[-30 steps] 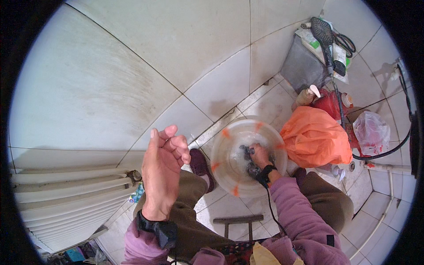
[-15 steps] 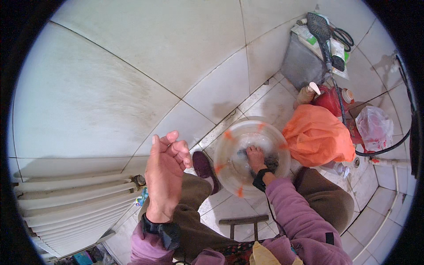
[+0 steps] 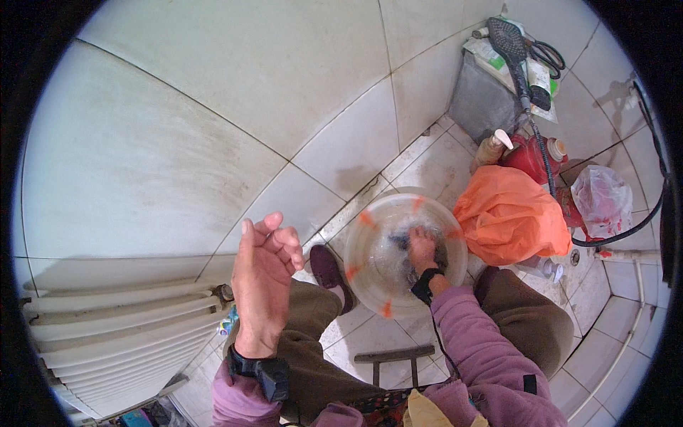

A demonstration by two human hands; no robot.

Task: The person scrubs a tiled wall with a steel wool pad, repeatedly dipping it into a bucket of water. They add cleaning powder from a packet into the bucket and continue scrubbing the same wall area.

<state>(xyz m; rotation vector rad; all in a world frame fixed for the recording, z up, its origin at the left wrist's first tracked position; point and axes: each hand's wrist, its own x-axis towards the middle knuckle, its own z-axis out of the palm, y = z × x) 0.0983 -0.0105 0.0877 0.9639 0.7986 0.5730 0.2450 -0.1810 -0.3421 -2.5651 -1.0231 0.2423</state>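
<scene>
A translucent round basin (image 3: 364, 285) with orange marks around its wall stands on the floor between my feet, holding cloudy, sudsy water. My right hand (image 3: 422, 249) is down in it, its fingers curled into a dark wet item that looks like cloth (image 3: 440, 257); the fingertips are partly hidden and slightly blurred. Raised to the left of the basin, my left hand (image 3: 267, 274) shows its palm and holds nothing. Its fingers are loosely bent, with the thumb apart. Dark straps circle both wrists.
An orange plastic bag (image 3: 509, 213) sits against the basin's right side. Behind it are a pump bottle (image 3: 489, 151), a red jug (image 3: 526, 160) and a shower head (image 3: 509, 43) on a grey box (image 3: 484, 99). A white radiator (image 3: 128, 334) lines the left; a small stool (image 3: 393, 354) is below.
My right hand has shifted slightly right within the basin, and its fingers have curled more. More of the dark item shows left of the fingers. My left hand has barely moved.
</scene>
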